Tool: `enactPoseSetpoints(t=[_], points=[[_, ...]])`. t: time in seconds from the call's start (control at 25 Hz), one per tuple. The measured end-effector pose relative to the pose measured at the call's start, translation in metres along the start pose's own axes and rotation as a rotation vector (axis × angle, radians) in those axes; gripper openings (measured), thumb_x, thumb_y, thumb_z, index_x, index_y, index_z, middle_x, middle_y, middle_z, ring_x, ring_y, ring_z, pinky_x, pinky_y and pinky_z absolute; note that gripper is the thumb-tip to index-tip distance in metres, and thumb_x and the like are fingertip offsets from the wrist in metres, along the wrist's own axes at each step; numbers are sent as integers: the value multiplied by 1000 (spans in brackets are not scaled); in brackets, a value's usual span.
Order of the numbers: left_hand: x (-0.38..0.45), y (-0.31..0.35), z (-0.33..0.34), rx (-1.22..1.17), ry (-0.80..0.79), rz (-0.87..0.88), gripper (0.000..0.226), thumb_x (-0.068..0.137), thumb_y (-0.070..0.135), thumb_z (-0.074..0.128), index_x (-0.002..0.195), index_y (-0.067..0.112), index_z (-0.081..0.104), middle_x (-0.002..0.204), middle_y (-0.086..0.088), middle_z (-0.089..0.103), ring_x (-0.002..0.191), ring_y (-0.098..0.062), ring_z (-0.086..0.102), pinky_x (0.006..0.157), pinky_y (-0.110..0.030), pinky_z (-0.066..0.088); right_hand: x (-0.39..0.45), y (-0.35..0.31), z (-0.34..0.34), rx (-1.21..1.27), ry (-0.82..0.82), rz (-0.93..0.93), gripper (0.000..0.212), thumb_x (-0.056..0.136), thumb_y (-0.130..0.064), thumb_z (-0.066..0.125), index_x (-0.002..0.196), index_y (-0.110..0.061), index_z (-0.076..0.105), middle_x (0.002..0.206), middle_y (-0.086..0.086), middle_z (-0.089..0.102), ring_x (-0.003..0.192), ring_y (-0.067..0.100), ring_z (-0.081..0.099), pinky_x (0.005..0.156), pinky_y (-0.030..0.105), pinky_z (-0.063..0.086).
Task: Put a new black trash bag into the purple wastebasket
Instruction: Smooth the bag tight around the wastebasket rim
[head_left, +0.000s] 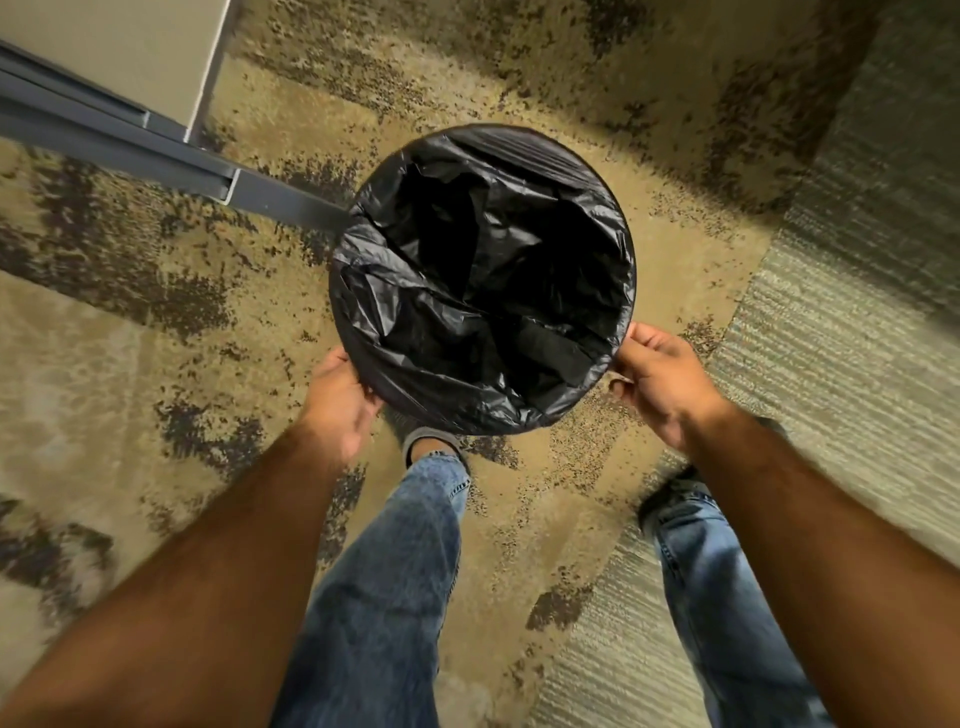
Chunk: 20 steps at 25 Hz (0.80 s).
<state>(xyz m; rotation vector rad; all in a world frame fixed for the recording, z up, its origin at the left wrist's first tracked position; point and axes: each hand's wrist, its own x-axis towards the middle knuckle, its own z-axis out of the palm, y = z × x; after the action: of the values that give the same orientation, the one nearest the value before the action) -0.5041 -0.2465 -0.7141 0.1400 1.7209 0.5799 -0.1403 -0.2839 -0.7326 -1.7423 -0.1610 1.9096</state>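
I look straight down into a round wastebasket (363, 358) lined with a crinkled black trash bag (483, 280). The bag is folded over the whole rim, so the basket's purple wall is almost entirely hidden. My left hand (337, 400) grips the near-left side of the rim, fingers tucked under the bag's edge. My right hand (660, 374) holds the near-right side of the rim, thumb on the plastic. The basket appears lifted above the carpet, over my left foot.
Mottled tan and dark carpet (156, 291) covers the floor, with a grey ribbed strip (831, 312) at the right. A grey furniture base and beige panel (119, 98) stand at the upper left, touching the basket's left edge in view. My jeans-clad legs (395, 571) are below.
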Motion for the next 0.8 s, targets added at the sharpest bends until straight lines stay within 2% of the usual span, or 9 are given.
enactPoseSetpoints(t=[0.08, 0.16, 0.24, 0.32, 0.4, 0.52, 0.6, 0.68, 0.8], points=[[3, 1, 7, 44, 67, 27, 24, 100, -1, 59, 117, 4, 74, 106, -12, 81, 96, -28, 77, 83, -39, 64, 1, -8, 11, -129, 34, -38, 10, 100, -23, 69, 100, -17, 77, 98, -2, 81, 80, 8, 64, 70, 30, 49], [7, 0, 9, 68, 152, -24, 21, 101, 3, 60, 114, 8, 76, 100, -8, 82, 93, -28, 78, 71, -34, 66, 3, -10, 16, -253, 72, -4, 16, 104, -11, 62, 102, -21, 74, 99, -4, 82, 99, 16, 72, 84, 38, 58], [8, -3, 7, 28, 182, -135, 25, 104, 9, 59, 124, 4, 73, 114, -14, 80, 106, -33, 76, 81, -39, 66, 2, -9, 16, -442, 98, 56, 28, 106, 0, 52, 105, -24, 67, 108, 2, 78, 110, 22, 72, 94, 38, 61], [10, -3, 5, 14, 199, -169, 31, 106, 17, 57, 131, 5, 71, 123, -15, 77, 112, -32, 74, 88, -43, 64, 2, -9, 16, -469, 155, 93, 36, 107, 5, 44, 105, -26, 63, 115, 5, 73, 110, 23, 71, 98, 39, 60], [3, 3, 5, -17, 302, -71, 34, 108, 33, 53, 122, 12, 74, 114, -8, 80, 101, -24, 74, 75, -35, 63, 0, -14, 19, -257, 267, 66, 24, 110, -5, 47, 113, -19, 66, 119, 6, 73, 105, 21, 72, 88, 35, 62], [-21, 16, 2, -68, 395, 179, 35, 108, 44, 50, 101, 18, 73, 81, 7, 76, 75, -12, 67, 58, -23, 57, -22, -25, 30, 24, 464, -121, 21, 111, -29, 51, 101, -22, 68, 97, -1, 68, 77, 11, 64, 65, 26, 51], [-39, 19, 0, 48, 286, 292, 29, 108, 37, 51, 101, 21, 73, 80, 11, 77, 69, -6, 69, 58, -21, 58, -47, -21, 39, 13, 477, -210, 19, 108, -36, 53, 100, -26, 67, 95, -6, 67, 78, 7, 63, 70, 25, 51], [-46, 18, -3, 157, 190, 333, 19, 107, 20, 55, 114, 19, 73, 99, 9, 79, 83, -6, 73, 65, -21, 61, -71, -9, 49, -76, 437, -253, 11, 103, -26, 62, 113, -26, 68, 101, -11, 70, 83, -5, 67, 79, 21, 55], [-50, 22, -2, 255, 167, 321, 40, 101, -2, 60, 134, 19, 68, 115, 10, 76, 102, -11, 75, 72, -21, 63, -82, 8, 56, -185, 383, -235, 48, 93, -2, 70, 134, -26, 60, 115, -14, 72, 95, -8, 70, 92, 15, 55]])
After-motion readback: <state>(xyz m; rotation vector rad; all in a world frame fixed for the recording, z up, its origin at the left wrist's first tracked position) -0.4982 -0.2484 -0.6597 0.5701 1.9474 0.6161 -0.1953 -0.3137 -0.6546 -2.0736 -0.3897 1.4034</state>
